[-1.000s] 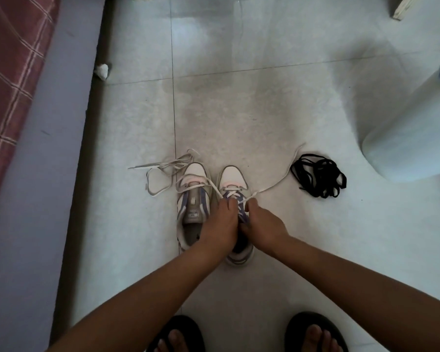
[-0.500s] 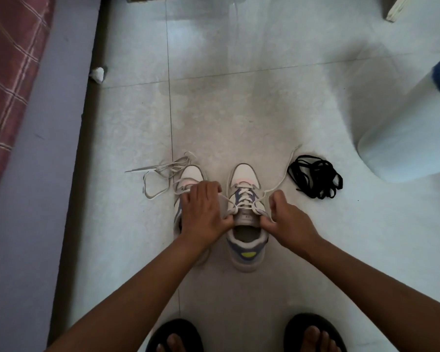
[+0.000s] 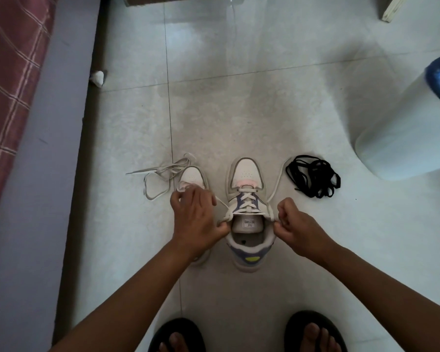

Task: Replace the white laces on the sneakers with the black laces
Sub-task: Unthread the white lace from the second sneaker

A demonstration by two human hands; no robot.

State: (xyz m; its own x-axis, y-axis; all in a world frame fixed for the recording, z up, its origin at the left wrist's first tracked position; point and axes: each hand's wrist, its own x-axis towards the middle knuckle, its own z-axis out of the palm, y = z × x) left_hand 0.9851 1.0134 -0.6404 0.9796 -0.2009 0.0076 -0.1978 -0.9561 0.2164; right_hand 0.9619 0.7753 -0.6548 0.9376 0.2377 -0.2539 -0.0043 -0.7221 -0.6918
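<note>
Two hands work the right sneaker [image 3: 247, 199] on the floor [image 3: 239, 110]: left hand [image 3: 197, 217] and right hand [image 3: 296, 224] each pinch its white lace [image 3: 245, 204]; black laces [image 3: 313, 179] lie just beside.

The floor [image 3: 239, 102] is laid with large pale grey tiles, glossy enough to carry soft patches of daylight in the upper middle of the frame; thin dark grout lines cross it, one running top to bottom left of centre. Along the left edge runs a flat lilac-grey bed base [image 3: 43, 174], and a red checked bedcover [image 3: 8, 72] fills the upper left corner. A small white crumpled scrap [image 3: 97, 78] lies against its foot. At the right edge stands a white cylindrical container with a blue top [image 3: 412, 128]
</note>
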